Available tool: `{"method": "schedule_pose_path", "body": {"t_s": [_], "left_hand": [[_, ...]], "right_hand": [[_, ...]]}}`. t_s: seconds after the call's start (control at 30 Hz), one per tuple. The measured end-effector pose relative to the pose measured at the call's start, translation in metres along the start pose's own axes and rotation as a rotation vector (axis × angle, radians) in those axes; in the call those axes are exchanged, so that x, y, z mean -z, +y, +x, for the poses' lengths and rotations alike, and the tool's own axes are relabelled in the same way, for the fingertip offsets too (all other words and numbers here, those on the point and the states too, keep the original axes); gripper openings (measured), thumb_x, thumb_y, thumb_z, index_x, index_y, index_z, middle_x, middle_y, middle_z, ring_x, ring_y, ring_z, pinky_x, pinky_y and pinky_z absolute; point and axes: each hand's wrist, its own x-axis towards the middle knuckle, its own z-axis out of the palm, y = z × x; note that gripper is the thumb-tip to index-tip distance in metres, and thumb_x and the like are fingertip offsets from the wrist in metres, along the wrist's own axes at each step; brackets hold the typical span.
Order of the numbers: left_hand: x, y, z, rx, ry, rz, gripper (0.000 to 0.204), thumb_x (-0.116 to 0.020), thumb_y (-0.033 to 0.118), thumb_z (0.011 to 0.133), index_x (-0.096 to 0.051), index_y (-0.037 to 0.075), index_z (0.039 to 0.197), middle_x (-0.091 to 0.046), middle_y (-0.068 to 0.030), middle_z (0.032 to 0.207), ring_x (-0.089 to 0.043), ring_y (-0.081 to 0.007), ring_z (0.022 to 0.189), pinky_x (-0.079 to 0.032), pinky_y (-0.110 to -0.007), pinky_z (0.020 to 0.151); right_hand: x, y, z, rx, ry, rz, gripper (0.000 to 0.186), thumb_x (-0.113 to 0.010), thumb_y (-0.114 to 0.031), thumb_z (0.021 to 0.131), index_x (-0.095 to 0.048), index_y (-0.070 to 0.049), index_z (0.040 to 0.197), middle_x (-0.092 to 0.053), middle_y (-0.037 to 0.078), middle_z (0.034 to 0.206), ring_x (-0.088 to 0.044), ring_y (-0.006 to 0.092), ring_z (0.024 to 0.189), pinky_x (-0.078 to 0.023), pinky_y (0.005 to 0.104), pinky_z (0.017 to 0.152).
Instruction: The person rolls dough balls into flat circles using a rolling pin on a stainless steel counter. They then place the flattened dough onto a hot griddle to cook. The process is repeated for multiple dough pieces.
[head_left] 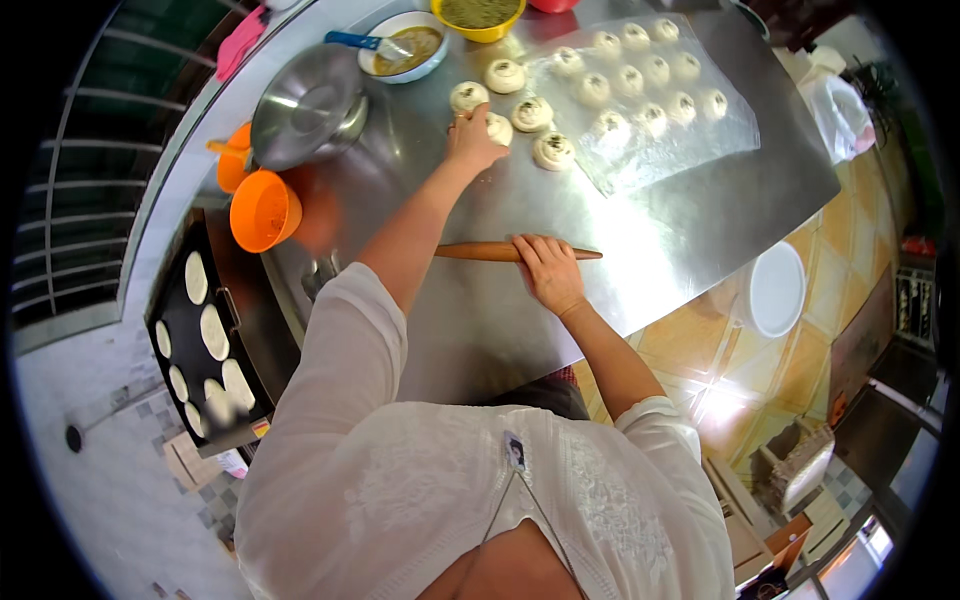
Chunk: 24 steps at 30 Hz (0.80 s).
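Observation:
My left hand [476,140] reaches across the steel table with its fingers closed around a round, swirled dough bun [499,129]. More dough buns [532,114] with dark specks on top lie around that hand, several of them close together. Nearer to me, my right hand [548,272] is closed over a wooden rolling pin [475,251] with tapered ends, which lies crosswise on the table. To the right of the loose buns, several more buns [630,79] sit at a clear plastic sheet [690,150]; some look covered by it.
A metal bowl [300,115], an orange cup [264,212] and a bowl with a brush [412,70] stand along the table's left and far side, near a yellow bowl [482,33] of greenish filling. Left is a dark griddle [185,325] with flat dough pieces. A white bucket [777,290] stands right.

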Motion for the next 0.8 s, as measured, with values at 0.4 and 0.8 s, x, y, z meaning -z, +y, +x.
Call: {"method": "schedule_pose_path", "body": {"t_s": [0.4,0.8], "left_hand": [[0.04,0.011,-0.133,0.082,0.167,0.086,0.053,-0.081,0.016,0.067,-0.06,0.017,0.115,-0.056,-0.0162,0.109,-0.057,-0.0375,0.104,-0.05,-0.045,0.088],[0.009,-0.099,-0.287,0.405,0.14,-0.04,0.055,-0.063,0.039,0.09,-0.053,0.007,0.133,-0.047,-0.0188,0.142,-0.054,-0.038,0.121,-0.041,-0.048,0.104]], "right_hand": [[-0.002,0.034,0.01,0.029,-0.002,0.011,0.044,-0.06,-0.013,0.087,-0.057,-0.009,0.131,-0.062,0.007,0.116,-0.058,0.0237,0.105,-0.043,0.0381,0.092],[-0.005,0.024,0.026,0.049,0.032,0.049,0.05,-0.069,-0.012,0.085,-0.057,-0.014,0.133,-0.062,0.003,0.12,-0.058,0.0232,0.109,-0.043,0.0408,0.094]]}}
